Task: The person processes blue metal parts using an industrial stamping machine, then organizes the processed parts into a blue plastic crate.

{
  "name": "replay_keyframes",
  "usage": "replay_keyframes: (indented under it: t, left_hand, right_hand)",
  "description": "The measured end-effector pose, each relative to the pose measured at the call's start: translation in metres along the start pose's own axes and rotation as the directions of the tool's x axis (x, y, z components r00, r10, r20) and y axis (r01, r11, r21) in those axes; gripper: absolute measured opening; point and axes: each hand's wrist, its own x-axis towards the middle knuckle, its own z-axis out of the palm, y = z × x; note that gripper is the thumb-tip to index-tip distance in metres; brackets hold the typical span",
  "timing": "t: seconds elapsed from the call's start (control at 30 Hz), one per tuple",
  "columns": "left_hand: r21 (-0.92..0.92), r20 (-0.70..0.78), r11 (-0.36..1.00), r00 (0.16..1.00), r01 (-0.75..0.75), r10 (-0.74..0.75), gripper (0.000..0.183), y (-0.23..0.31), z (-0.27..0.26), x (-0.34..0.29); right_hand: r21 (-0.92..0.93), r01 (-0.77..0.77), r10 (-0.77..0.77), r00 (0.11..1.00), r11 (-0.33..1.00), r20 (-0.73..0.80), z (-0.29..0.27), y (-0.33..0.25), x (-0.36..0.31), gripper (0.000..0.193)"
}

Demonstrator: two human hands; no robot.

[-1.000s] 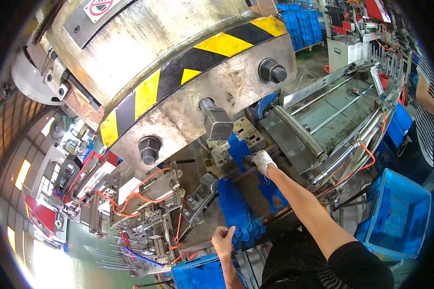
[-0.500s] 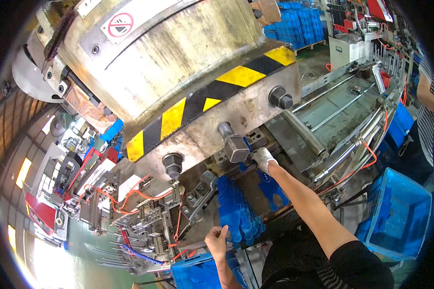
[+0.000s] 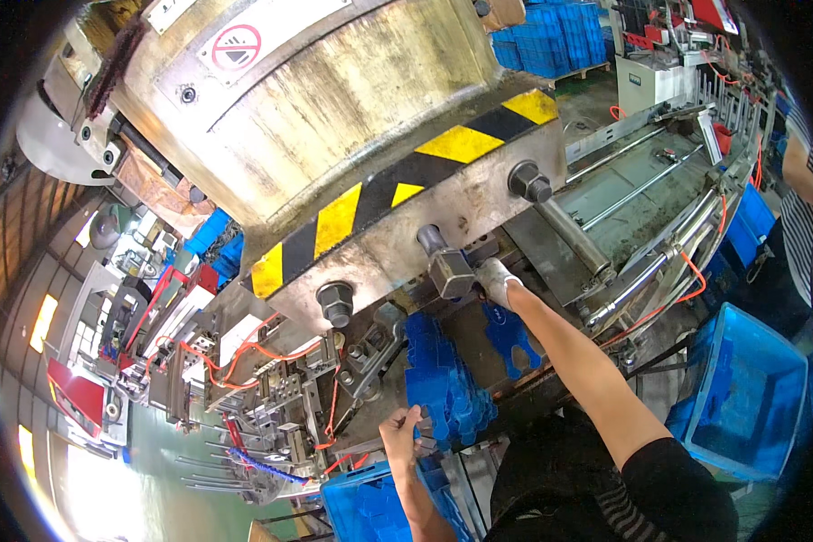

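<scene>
My right hand (image 3: pixel 494 282), in a white glove, reaches under the front of the press head (image 3: pixel 397 217), beside its square-headed bolt (image 3: pixel 451 274). Its fingertips are hidden there, so I cannot tell what they touch. Below that wrist lies a flat blue cut-out piece (image 3: pixel 506 339). My bare left hand (image 3: pixel 399 434) is beside the near left end of a stack of flat blue pieces (image 3: pixel 438 379). Its fingers are curled toward the thumb; a bit of blue shows there, but whether it is held is unclear.
A blue crate (image 3: pixel 357 497) holding blue pieces stands below my left hand. Another blue crate (image 3: pixel 741 397) is at the right. Metal clamps and orange hoses (image 3: pixel 244 370) lie left of the stack. A person in a striped top (image 3: pixel 799 226) stands at the far right.
The view has shifted slightly, with the press head now a little farther right. My left hand has risen slightly and its fingers look more curled. My right hand stays under the press head.
</scene>
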Motion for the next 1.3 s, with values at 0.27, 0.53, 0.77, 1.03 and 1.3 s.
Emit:
replay_keyframes:
  t: [0.27, 0.53, 0.77, 1.03, 1.3]
  left_hand:
    - [-0.351, -0.094, 0.933, 0.994, -0.083, 0.053, 0.025, -0.014, -0.013, -0.009]
    - [-0.490, -0.059, 0.868, 0.996, -0.083, 0.062, 0.024, 0.013, 0.041, -0.015]
    - [-0.465, -0.077, 0.880, 0.995, -0.099, 0.071, 0.022, 0.013, 0.047, -0.022]
    - [-0.217, -0.186, 0.922, 0.941, -0.321, 0.284, 0.017, 0.041, 0.081, -0.020]
    - [0.453, -0.156, 0.786, 0.831, -0.421, 0.534, 0.027, -0.013, 0.030, -0.005]
  right_hand:
    - [0.986, -0.061, 0.460, 0.888, 0.153, -0.017, -0.018, -0.036, -0.132, 0.018]
    - [0.100, -0.095, 0.087, 0.993, 0.990, 0.083, 0.100, 0.004, -0.175, 0.032]
    - [0.839, -0.371, 0.286, 0.919, 0.397, 0.271, -0.033, -0.043, -0.189, 0.038]
    - [0.996, -0.090, 0.144, 0.985, -0.028, 0.093, -0.066, -0.098, -0.134, 0.021]
    - [0.952, -0.058, 0.233, 0.972, 0.302, -0.015, 0.057, -0.002, 0.013, 0.026]
